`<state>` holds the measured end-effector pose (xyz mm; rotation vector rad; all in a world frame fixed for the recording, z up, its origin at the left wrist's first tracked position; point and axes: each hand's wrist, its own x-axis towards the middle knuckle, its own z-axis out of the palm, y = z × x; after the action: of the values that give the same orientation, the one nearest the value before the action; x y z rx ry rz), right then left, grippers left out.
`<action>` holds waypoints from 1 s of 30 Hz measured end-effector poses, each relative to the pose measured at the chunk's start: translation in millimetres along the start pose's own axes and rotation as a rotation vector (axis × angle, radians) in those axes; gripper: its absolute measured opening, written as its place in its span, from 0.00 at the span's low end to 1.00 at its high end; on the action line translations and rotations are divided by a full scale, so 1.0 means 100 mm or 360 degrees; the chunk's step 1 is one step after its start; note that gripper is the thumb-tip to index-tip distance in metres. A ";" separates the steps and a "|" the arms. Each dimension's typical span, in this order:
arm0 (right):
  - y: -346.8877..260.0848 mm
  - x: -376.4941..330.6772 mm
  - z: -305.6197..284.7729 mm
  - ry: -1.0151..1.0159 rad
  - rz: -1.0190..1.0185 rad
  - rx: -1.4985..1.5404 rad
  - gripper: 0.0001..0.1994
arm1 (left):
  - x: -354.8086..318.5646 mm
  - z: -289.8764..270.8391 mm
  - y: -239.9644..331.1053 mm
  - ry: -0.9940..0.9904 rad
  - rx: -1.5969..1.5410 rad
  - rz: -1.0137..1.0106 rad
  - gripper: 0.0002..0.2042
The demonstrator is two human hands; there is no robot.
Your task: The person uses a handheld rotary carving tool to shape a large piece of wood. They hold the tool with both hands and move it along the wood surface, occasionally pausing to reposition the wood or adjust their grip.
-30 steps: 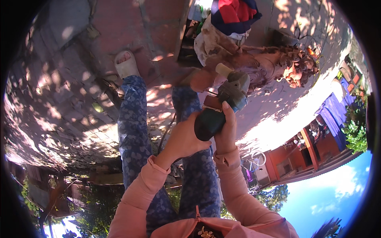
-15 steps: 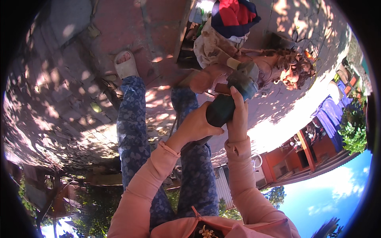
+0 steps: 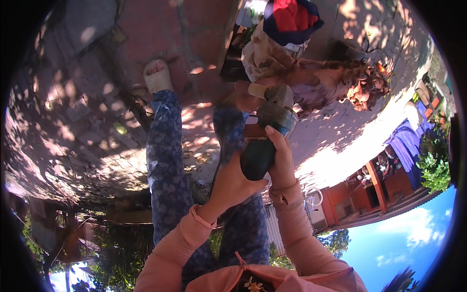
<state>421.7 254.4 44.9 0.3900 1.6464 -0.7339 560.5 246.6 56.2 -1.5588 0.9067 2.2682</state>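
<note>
Left hand (image 3: 233, 182) and right hand (image 3: 281, 163) each hold a closed grip on the dark green tool (image 3: 265, 138).

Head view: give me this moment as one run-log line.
left hand: grips dark green tool | right hand: grips same tool | setting: sun-dappled paved ground | nearby: heap of clothes

Dark green power tool (image 3: 265, 138), held upright over the lap, nose pointing away.

Both hands (image 3: 258, 173) grip a dark green power tool (image 3: 266, 132) above patterned trousers (image 3: 168, 160).
</note>
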 end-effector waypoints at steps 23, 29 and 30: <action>0.38 0.09 -0.40 0.0180 -0.0339 0.0601 0.23 | 0.27 0.09 0.03 -0.0145 0.0428 0.0207 0.39; 0.29 0.10 -0.41 0.0220 -0.0522 0.0506 0.22 | 0.49 0.10 -0.01 -0.0286 0.0357 0.0366 0.39; 0.29 0.10 -0.41 0.0190 -0.0499 0.0492 0.22 | 0.49 0.09 -0.03 -0.0288 0.0392 0.0346 0.39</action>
<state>407.0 301.8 31.1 0.4037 1.7296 -1.2291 535.2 247.4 13.4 -1.1816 1.2996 2.2867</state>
